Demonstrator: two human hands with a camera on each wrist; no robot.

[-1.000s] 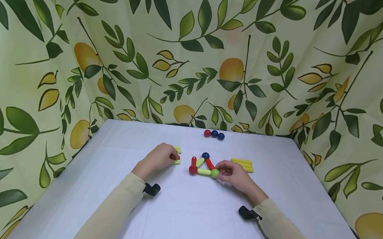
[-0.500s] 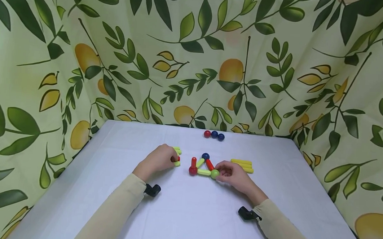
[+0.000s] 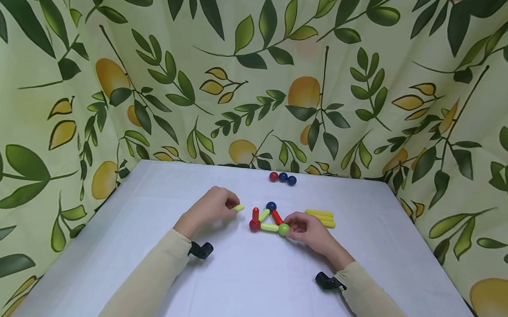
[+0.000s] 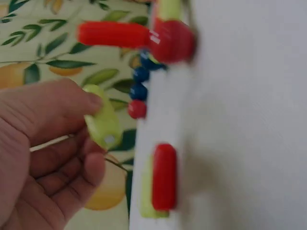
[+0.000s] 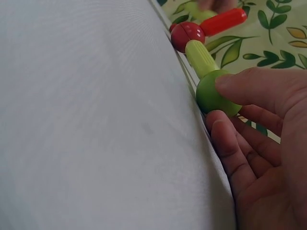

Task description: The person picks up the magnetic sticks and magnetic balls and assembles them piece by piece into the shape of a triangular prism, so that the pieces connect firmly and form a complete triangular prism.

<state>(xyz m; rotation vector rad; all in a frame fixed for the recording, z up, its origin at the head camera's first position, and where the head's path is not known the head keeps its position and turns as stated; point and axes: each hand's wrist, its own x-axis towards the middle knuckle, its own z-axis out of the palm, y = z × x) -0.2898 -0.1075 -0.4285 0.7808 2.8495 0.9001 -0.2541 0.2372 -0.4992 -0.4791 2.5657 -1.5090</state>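
My left hand (image 3: 214, 206) pinches a yellow-green magnetic rod (image 4: 102, 124) between thumb and forefinger, raised above the white table. To its right lies a triangle of rods and balls, with a red ball (image 3: 255, 225), a dark blue ball (image 3: 271, 206) and a green ball (image 3: 283, 229) at its corners. From the red ball a red rod (image 3: 255, 212) stands upright. My right hand (image 3: 312, 232) grips the green ball, thumb on top and fingers beside it. In the left wrist view, a loose red rod (image 4: 164, 177) lies close by a yellow-green one.
Several yellow rods (image 3: 320, 213) lie just behind my right hand. At the table's far edge sit a loose red ball (image 3: 273, 177) and two dark blue balls (image 3: 292, 180). A leaf-patterned cloth (image 3: 258, 82) hangs around the table.
My left hand has lifted a yellow-green rod off the group on the table and shifted slightly up and right. The right hand keeps its hold on the green ball.
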